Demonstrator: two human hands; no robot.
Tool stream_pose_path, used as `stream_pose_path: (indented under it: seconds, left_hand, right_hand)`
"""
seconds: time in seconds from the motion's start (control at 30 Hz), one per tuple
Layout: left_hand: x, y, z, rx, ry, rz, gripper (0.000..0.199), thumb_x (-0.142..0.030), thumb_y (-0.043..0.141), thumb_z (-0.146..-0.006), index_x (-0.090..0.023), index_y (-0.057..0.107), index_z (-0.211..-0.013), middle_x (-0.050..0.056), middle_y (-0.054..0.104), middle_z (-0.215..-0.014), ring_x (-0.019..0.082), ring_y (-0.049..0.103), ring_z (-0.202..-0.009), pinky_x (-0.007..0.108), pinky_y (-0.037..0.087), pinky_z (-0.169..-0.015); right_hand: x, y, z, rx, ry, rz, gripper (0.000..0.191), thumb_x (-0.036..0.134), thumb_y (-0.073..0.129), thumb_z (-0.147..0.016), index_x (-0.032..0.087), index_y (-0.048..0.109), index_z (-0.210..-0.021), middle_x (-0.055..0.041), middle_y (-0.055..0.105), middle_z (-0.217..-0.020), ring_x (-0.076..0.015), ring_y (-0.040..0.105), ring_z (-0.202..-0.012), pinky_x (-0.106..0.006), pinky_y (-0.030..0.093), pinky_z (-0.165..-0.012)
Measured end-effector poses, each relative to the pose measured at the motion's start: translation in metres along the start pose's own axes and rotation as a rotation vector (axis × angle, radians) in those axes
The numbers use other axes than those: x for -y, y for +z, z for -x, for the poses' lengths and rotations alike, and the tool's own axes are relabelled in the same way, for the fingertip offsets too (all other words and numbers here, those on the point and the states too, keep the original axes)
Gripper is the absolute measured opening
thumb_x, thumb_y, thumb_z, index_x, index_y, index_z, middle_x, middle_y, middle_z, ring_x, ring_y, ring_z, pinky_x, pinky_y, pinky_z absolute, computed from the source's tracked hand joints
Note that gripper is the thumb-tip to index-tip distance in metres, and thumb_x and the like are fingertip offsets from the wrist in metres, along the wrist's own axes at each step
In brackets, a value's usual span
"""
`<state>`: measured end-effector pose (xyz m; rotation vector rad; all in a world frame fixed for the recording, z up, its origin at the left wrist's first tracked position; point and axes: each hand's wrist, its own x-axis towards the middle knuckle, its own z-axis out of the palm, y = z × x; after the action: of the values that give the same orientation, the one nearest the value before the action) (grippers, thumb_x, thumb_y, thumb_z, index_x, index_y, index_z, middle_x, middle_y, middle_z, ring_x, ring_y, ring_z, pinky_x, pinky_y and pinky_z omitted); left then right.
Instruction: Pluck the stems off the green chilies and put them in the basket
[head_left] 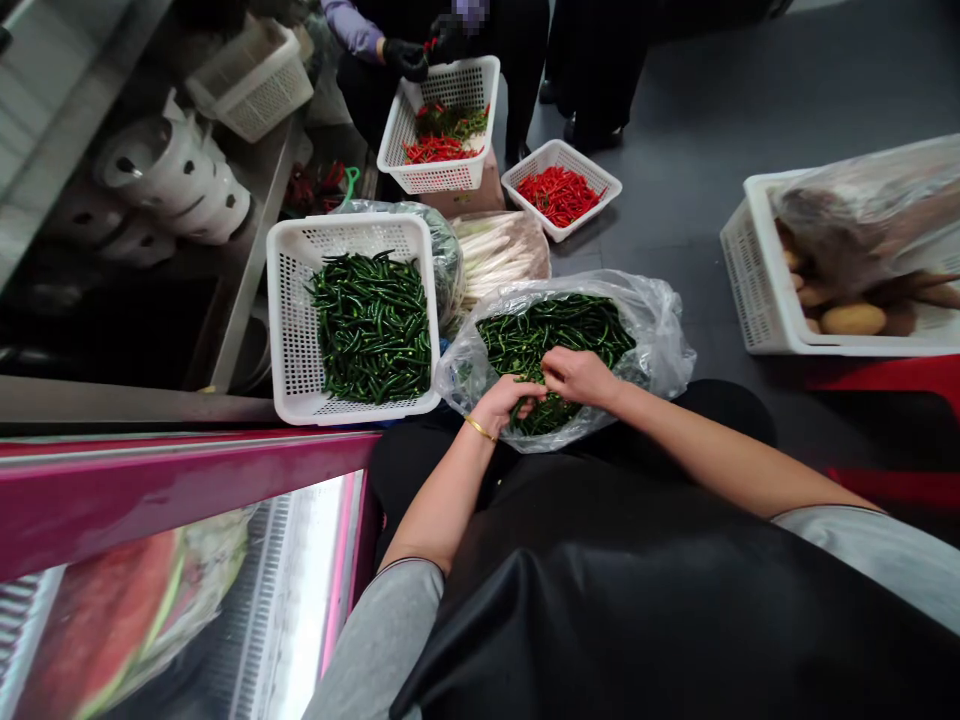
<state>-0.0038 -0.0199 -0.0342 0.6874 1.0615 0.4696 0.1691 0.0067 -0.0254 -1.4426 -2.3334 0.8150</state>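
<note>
two hands [577,376] among bagged green chilies [555,330], seemingly

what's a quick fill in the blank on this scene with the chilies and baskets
The left hand and right hand reach into a clear plastic bag of ____ chilies.
The left wrist wears a ____ bracelet.
The small white basket farther ahead holds ____ chilies.
A co-worker ahead wears ____ gloves.

Missing words: green, gold, red, black.
</note>
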Motion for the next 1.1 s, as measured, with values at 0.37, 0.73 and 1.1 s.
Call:
stream_pose_path:
  seconds: [0.37, 0.73, 1.1]
  left_hand:
    - [-0.005, -0.002, -0.005, -0.284, 0.161, 0.271, 0.037, -0.035, 0.081, -0.057, -0.013, 0.053, -0.066, -0.005, 0.047, -0.050, 0.003, 0.037, -0.040, 0.020, 0.025, -0.040]
    - [-0.004, -0.002, 0.002, -0.134, 0.126, 0.262, 0.027, -0.030, 0.074, -0.062, -0.011, 0.064, -0.079, -0.003, 0.052, -0.054, 0.004, 0.041, -0.041, 0.019, 0.025, -0.040]
    - [0.000, 0.008, -0.003, -0.097, 0.270, -0.080, 0.033, -0.039, 0.077, -0.060, -0.011, 0.065, -0.072, -0.004, 0.052, -0.053, 0.005, 0.040, -0.046, 0.022, 0.027, -0.046]
  right_hand:
    - [-0.009, 0.011, -0.023, 0.138, 0.684, -0.534, 0.021, 0.033, 0.052, -0.080, 0.016, 0.058, -0.070, -0.0039, 0.062, -0.059, -0.0113, 0.051, -0.041, -0.024, 0.043, -0.044]
    - [-0.013, -0.008, -0.044, 0.009, 0.526, 0.332, 0.043, 0.040, 0.052, -0.087, 0.005, 0.061, -0.109, -0.0235, 0.068, -0.101, -0.0292, 0.065, -0.096, -0.034, 0.047, -0.079]
    - [-0.002, -0.014, 0.002, 0.170, 0.388, -0.570, 0.028, 0.044, 0.061, -0.077, 0.019, 0.055, -0.066, 0.0009, 0.058, -0.050, -0.0117, 0.054, -0.043, -0.021, 0.042, -0.044]
